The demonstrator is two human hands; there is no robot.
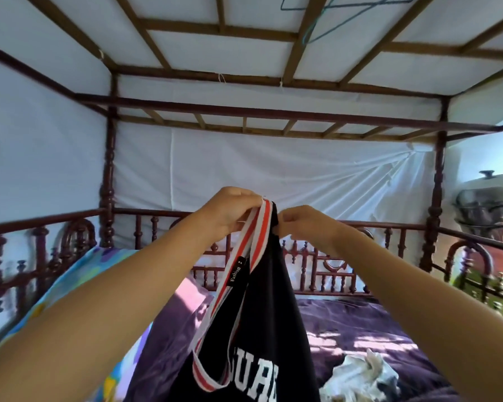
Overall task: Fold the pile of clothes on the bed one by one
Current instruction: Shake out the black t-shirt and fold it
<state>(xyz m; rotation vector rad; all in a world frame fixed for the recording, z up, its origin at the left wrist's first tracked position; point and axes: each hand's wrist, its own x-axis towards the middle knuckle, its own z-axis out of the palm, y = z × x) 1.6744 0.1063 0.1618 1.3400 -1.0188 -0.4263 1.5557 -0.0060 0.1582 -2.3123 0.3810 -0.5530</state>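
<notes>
The shirt (267, 314) is black, with white letters and a red and white band (262, 224). It hangs in the air at 6 o'clock, over the bed (360, 323). The left hand (233, 210) pinches the band at the top. The right hand (305, 224) pinches the black cloth just beside it. The fingers of both hands are curled in tight on the cloth. The two hands are near each other.

I think this step is holding one shirt up to find its edges. Next, I think the hands need to move apart along the top so the shirt opens flat. Then it can lie on the purple cover to be folded.

A crumpled white cloth (363, 375) lies on the bed at 5 o'clock, not yet folded.

At 3 o'clock, past the bed rail, are stacked pots (485, 207) with a lid on top. I cannot tell what is in them.
</notes>
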